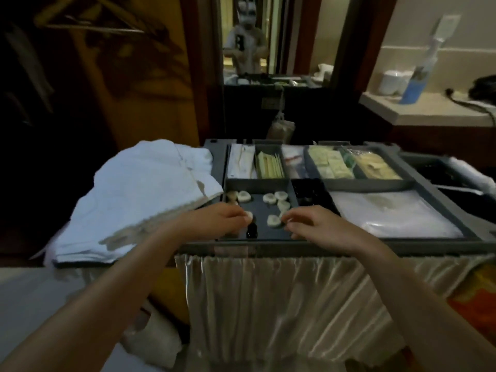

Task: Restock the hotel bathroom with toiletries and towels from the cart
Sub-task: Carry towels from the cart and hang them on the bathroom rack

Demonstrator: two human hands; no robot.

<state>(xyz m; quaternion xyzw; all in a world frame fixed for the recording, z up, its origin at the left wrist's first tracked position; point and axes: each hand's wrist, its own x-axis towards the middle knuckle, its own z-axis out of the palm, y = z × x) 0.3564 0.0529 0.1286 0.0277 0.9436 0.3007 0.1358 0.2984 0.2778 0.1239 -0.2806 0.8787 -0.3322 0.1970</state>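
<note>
In the front-left compartment of the dark grey plastic cart tray (268,181), my left hand (228,218) pinched one of the small round white soap pucks (273,220). The others lay scattered just beyond. My right hand (314,224) hung curled beside them, and I couldn't tell whether it gripped any. Packet print farther back was too blurred to read.

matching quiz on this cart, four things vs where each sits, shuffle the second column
Things: 1 white towels; 2 round white soaps; 3 clear plastic bags; 4 pale green sachets
Places: a near-right tray compartment; b far row of the tray; c left of the tray; d near-left tray compartment
Pairs: 1-c; 2-d; 3-a; 4-b
</note>
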